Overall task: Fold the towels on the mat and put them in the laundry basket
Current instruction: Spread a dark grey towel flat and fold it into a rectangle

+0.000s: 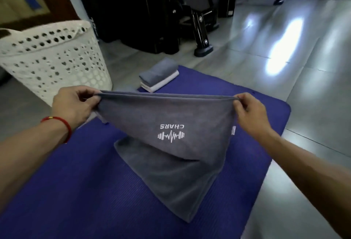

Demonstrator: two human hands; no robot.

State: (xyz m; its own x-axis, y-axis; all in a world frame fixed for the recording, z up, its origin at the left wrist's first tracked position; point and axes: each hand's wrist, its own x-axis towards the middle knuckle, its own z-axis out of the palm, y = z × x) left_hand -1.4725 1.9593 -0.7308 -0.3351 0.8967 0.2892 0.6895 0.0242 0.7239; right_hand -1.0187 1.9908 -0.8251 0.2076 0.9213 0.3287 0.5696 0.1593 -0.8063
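Setting: Grey tiled floor (284, 52) with window glare is seen, dark gym equipment (199, 20) at the back, and a purple mat (66, 181) spread in the foreground.
Basket: a white perforated laundry basket (51, 58) is stood on the floor at the far left, just beside the mat's far corner.
Finished pile: a grey and a white folded towel are stacked (159, 76) at the mat's far edge, near the basket.
Towel in hand: a grey towel (167, 123) with an upside-down white logo is held up by its doubled top edge; its lower part is draped onto the mat.
Left hand: the left hand (74, 105) is closed in a pinch on the left top corner; a red cord is worn at the wrist.
Right hand: the right hand (248, 111) is closed in a pinch on the right top corner.
Relation: the towel is stretched taut between the two hands, which are well apart.
Step judged: a fold of this towel is under way, not yet completed.
Next move judged: the held edge would need to be lowered evenly onto the lower part, corners matched, before stacking or basketing.
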